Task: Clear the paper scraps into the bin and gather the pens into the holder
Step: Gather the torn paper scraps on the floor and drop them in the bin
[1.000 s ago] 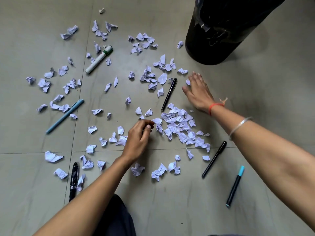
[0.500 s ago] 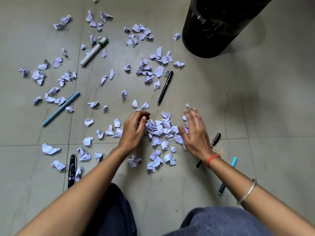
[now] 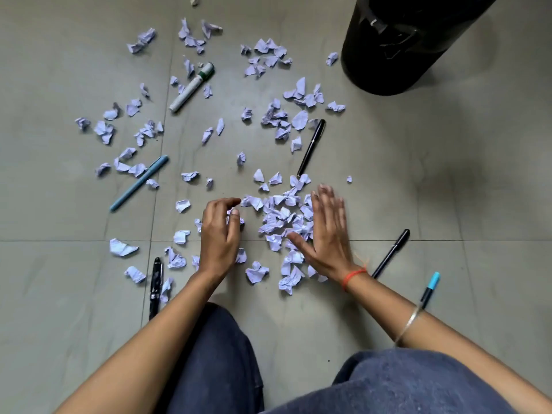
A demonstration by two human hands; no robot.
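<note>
Crumpled pale-purple paper scraps (image 3: 280, 218) lie heaped on the grey floor between my hands, and more scraps (image 3: 268, 56) are scattered up to the left and toward the black bin (image 3: 397, 55) at the top right. My left hand (image 3: 219, 234) is curled, with scraps showing between its thumb and fingers. My right hand (image 3: 327, 234) lies flat and open against the heap's right side. On the floor are a white marker (image 3: 192, 86), a light blue pen (image 3: 139, 183), a black pen (image 3: 312, 146) above the heap, and another black pen (image 3: 391, 252) by my right wrist.
A blue-capped pen (image 3: 430, 289) lies partly under my right forearm, and a glossy black pen (image 3: 156, 286) lies left of my left forearm. My knees (image 3: 215, 363) fill the bottom edge. No pen holder is in view. Bare tile stretches to the right.
My right hand has swept from near the bin down toward me, pushing scraps into a tighter heap. My left hand stayed curled in about the same place.
</note>
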